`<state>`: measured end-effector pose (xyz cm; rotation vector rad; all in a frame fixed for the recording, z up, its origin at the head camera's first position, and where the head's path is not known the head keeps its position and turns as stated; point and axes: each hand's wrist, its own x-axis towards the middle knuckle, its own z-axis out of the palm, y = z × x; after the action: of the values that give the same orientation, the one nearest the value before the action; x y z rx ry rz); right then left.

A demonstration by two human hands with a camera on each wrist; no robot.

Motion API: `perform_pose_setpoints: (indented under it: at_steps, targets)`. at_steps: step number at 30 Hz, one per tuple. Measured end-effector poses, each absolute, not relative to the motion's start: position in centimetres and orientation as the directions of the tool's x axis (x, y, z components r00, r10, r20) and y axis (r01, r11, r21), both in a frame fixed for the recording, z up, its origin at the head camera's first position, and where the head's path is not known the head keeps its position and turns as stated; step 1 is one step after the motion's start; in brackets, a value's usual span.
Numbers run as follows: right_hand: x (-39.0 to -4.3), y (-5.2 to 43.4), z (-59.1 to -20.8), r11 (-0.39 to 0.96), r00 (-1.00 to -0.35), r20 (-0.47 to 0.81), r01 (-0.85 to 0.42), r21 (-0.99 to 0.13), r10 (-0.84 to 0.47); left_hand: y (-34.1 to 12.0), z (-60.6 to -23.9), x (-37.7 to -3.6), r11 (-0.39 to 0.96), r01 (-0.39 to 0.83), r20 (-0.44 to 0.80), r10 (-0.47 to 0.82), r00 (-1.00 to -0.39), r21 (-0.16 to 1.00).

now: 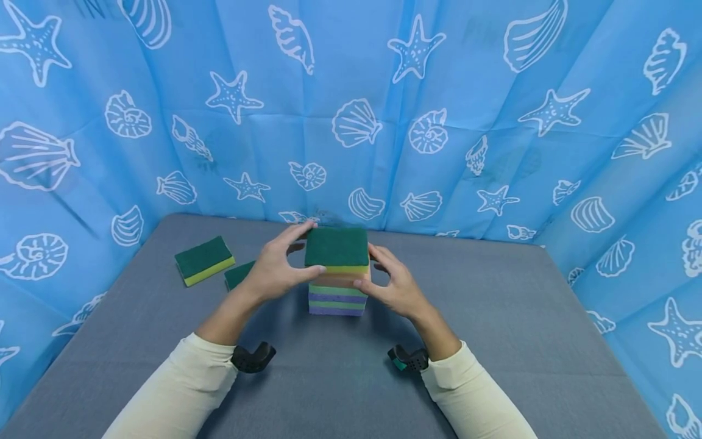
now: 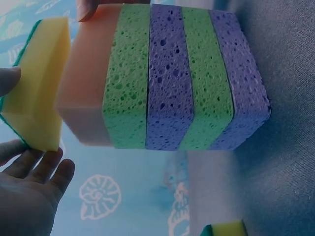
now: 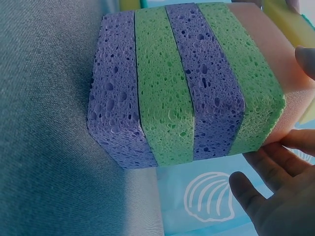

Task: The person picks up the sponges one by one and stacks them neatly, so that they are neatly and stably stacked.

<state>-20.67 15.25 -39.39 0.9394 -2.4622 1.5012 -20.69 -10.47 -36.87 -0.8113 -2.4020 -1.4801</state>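
My left hand point(image 1: 274, 268) holds a yellow sponge with a dark green scouring top point(image 1: 337, 247), thumb on the near side and fingers on the far side. In the left wrist view, this sponge sits slightly tilted over a plain orange sponge point(image 2: 86, 81), with a gap showing between them. My right hand point(image 1: 399, 289) grips the orange sponge at its right end. Below it, a light green sponge point(image 2: 129, 73), a purple sponge point(image 2: 170, 73), another light green sponge point(image 2: 209, 73) and a bottom purple sponge point(image 2: 241, 73) form an upright stack.
A second yellow and green scouring sponge point(image 1: 205, 259) lies on the grey table point(image 1: 493, 341) to the left. Another green-topped sponge point(image 1: 236, 275) is partly hidden behind my left forearm. A blue curtain with white shells point(image 1: 362, 122) hangs behind the table and along its sides.
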Motion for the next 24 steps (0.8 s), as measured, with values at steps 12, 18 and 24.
perform_pose_setpoints:
  at_steps: [12,18,24]
  targets:
    - [-21.3,15.6,-40.6,0.321,-0.808,0.384,-0.545,-0.775,-0.447,-10.0,-37.3,-21.0,0.322,0.534,0.413,0.376,-0.83,0.782]
    - [-21.8,15.9,-41.4,0.315,-0.805,0.39,-0.549,-0.774,-0.446,-10.0,-37.5,-21.2,0.319,0.525,0.401,0.38,-0.834,0.789]
    - [-22.0,16.0,-41.5,0.305,-0.798,0.4,-0.558,-0.772,-0.45,-9.9,-37.5,-21.2,0.323,0.521,0.396,0.38,-0.836,0.79]
